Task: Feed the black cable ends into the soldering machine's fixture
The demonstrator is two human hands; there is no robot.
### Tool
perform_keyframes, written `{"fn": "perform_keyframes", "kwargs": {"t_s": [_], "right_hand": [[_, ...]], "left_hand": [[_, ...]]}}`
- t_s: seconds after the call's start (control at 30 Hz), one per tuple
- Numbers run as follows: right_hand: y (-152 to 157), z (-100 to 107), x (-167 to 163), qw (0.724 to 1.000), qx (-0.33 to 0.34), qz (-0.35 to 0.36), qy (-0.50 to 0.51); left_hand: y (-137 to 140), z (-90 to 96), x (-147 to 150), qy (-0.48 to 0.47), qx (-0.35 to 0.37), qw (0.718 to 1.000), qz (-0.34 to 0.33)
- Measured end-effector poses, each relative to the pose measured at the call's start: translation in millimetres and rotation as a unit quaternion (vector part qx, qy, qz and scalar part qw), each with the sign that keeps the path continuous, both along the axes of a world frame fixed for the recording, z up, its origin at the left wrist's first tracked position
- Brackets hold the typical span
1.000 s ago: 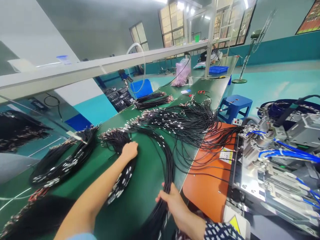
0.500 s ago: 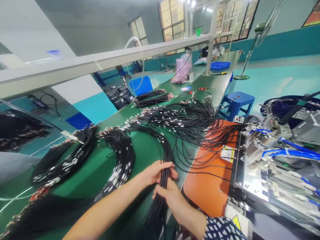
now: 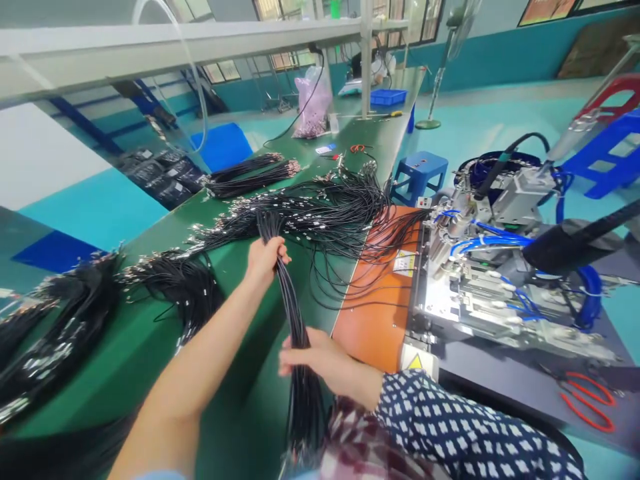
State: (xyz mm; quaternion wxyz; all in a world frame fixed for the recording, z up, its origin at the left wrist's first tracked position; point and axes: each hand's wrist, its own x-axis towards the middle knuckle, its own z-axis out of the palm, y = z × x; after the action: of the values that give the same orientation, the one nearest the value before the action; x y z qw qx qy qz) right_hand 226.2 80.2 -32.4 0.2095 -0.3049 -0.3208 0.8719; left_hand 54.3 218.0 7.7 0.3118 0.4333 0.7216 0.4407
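A bundle of thin black cables runs between my hands above the green table. My left hand is closed around its upper part, beside the large heap of cables. Lower down, my right hand wraps around the same bundle, fingers curled across its front. The bundle's lower ends hang near my checked clothing, at the table's edge. Just beyond my left hand, the heap of black cables with small white tags spreads across the table. Some of its cables reach over the orange board.
A metal machine with blue tubes stands to the right, with red-handled scissors on its base. More cable bundles lie at left. A blue stool stands past the table edge. A white shelf beam crosses above the table.
My left hand has slid up and away along the bundle, while my right hand stays on its lower part. The bundle now stretches straighter between them. The view has turned to the right.
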Motion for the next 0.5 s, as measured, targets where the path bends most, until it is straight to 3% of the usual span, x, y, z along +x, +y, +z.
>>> {"fn": "perform_keyframes", "kwargs": {"t_s": [0.07,0.1,0.23,0.4,0.5], "right_hand": [[-7.6,-19.5,3.2,0.994,0.051,-0.01,-0.098],[-13.5,-30.1,4.5,0.992,0.045,-0.005,-0.122],[-32.5,-55.8,11.1,0.992,0.044,0.008,-0.12],[-33.8,-53.7,22.3,0.996,0.065,-0.007,-0.067],[-31.7,-55.0,26.6,0.996,0.047,-0.043,-0.065]], "left_hand": [[3.9,-13.5,5.4,0.097,-0.048,0.994,-0.012],[2.5,-21.3,9.5,0.147,-0.071,0.986,-0.017],[-16.7,-39.7,23.3,0.329,-0.097,0.937,-0.066],[-32.9,-28.9,27.1,0.43,-0.085,0.842,-0.314],[-24.7,-29.6,34.0,0.455,-0.083,0.791,-0.402]]}}
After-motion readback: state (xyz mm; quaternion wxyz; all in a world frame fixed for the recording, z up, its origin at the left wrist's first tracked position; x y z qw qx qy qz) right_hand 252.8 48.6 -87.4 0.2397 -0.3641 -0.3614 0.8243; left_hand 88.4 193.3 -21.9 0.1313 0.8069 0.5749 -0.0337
